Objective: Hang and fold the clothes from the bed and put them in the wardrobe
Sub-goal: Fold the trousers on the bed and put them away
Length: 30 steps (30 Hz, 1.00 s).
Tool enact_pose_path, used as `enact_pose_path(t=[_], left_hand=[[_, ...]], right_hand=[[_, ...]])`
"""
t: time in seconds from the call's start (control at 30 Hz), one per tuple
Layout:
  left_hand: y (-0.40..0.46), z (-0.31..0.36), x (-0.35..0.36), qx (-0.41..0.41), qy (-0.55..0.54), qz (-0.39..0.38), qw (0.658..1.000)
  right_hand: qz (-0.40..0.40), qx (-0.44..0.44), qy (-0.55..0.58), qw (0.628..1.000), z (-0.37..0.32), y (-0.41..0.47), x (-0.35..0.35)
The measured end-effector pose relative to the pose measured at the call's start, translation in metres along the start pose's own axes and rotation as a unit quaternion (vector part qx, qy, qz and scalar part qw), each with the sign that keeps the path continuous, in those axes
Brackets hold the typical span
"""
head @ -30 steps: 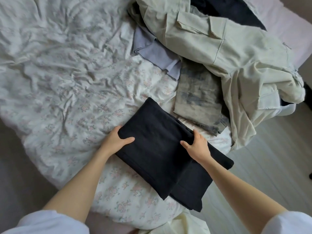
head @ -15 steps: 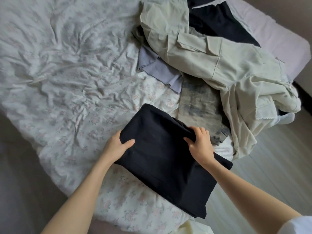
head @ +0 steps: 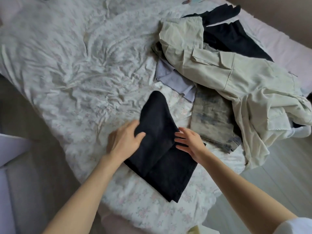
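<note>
Your left hand [head: 125, 141] grips the left edge of the folded black garment [head: 162, 149], thumb on top; your right hand [head: 190, 143] rests on it with fingers spread. It lies on the bed [head: 76, 73], near edge, left of the clothes pile [head: 228, 78].

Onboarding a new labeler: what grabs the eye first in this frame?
The folded black garment near the bed's front edge, with the left hand gripping its left side and the right hand open at its right side. Behind it to the right lies an unfolded heap topped by a cream jacket, all on the floral bedsheet.
</note>
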<state>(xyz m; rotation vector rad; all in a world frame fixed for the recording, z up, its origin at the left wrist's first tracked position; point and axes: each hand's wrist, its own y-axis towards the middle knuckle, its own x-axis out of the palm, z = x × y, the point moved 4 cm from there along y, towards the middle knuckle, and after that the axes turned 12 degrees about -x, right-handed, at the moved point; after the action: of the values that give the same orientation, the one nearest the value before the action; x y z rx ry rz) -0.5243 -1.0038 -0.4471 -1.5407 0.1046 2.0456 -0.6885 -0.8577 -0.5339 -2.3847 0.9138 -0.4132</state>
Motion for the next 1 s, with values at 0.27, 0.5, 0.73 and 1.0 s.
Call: enact_pose_path(t=[0.27,0.5,0.73,1.0], left_hand=[[-0.082,0.087,0.068,0.194,0.033,-0.266,0.944],[-0.079,0.067,0.138,0.127,0.045,-0.241,0.961],[-0.032,0.010,0.178,-0.084,-0.028,-0.326,0.941],[0.002,0.014,0.199,-0.184,-0.225,-0.330,0.898]], right_hand=[[0.072,0.007,0.181,0.981,0.018,-0.049,-0.075],[0.165,0.061,0.099,0.979,0.083,-0.078,-0.119],[0.227,0.006,-0.018,0.974,0.120,-0.056,-0.114],[0.247,0.108,-0.066,0.961,0.168,-0.013,-0.143]])
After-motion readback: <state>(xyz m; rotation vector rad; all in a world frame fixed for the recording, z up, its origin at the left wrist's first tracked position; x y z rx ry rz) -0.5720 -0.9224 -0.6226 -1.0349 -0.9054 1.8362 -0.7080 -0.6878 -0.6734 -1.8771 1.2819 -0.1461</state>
